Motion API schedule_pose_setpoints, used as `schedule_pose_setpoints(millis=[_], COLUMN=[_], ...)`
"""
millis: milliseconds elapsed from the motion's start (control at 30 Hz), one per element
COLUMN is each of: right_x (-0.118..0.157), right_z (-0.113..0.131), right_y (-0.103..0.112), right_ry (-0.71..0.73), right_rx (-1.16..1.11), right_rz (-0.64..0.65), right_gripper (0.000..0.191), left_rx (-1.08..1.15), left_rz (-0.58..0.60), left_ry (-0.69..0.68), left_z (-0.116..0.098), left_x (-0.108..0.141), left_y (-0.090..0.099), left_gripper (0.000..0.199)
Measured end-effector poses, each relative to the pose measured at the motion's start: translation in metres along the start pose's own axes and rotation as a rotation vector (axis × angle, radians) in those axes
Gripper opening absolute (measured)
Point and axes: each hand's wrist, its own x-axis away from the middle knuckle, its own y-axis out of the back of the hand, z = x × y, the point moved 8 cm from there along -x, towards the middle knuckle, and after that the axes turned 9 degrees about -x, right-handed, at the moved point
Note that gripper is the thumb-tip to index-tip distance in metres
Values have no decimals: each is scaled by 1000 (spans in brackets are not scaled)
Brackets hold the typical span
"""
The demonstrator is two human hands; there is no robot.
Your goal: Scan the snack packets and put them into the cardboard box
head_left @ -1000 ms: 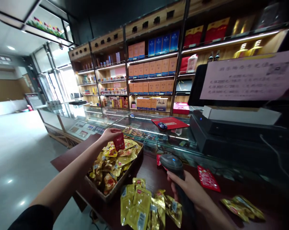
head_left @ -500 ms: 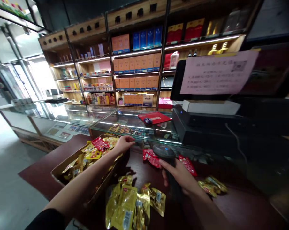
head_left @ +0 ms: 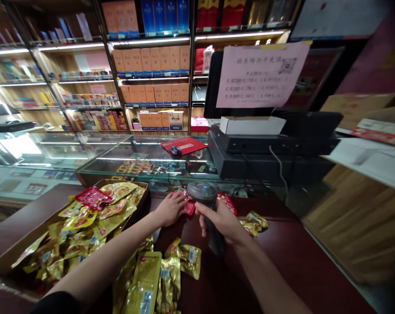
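Lightly now, at the red packets [head_left: 189, 208]

The left hand [head_left: 171, 209] meets them on the table [head_left: 269, 261], fingers extended; whether it grips, I cannot tell. Pinching one edge would keep print uncovered. The right hand [head_left: 226, 221] clasps a scanner [head_left: 202, 192]. Farther left, an open box [head_left: 7, 257] holds heaped gold packets [head_left: 117, 220], one red pouch [head_left: 93, 198] on top.

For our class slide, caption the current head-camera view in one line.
Right hand gripping a handheld scanner, left hand at red packets, gold packets lying on the dark tabletop.
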Motion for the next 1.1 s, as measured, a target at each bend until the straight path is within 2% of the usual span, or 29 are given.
schedule_pose_setpoints(millis=[133, 233, 267, 333, 433, 500, 600, 667, 767, 867, 967, 1100], right_x=[-2, -3, -3, -4, -4, -5, -5, -5, -5, -6, -8, -10], right_z=[-5, -12, -14, -19, -25, -28, -33, -35, -43, -53, -60, -65], right_y=[-3, -7, -8, -11, -15, -18, -23, -27, -33, -37, -38, -38], right_ry=[-26, -58, -63, -67, -80, -100, -116, -115, -123, -158, -177, -175], right_rx=[5, 7, 8, 12, 13, 20, 38, 43, 27, 13, 17, 35], right_rz=[-4, 1, 6, 13, 18, 24, 37, 45, 53, 53, 51, 58], right_gripper=[40, 40, 40, 39, 38, 38, 38, 37, 36, 36, 38, 37], left_rx=[44, 46, 8, -109, -261, -273, -141, 15, 398, 806, 941, 962], left_rz=[80, 49, 43, 79, 200, 277, 351, 311, 142, -24, -97, -131], left_ry=[99, 234, 280, 351, 387, 398, 457, 507, 639, 742, 771, 800], left_z=[11, 23, 25, 27, 26, 28, 42, 53, 70, 77, 78, 78], left_x=[6, 9, 10, 12, 14, 15, 19, 20, 23, 25, 24, 25], left_y=[-10, -5, -2, 2, 7, 10, 14, 19, 24, 23, 24, 28], left_gripper=[17, 3, 4, 20, 32, 31, 34, 34, 40, 48, 50, 49])
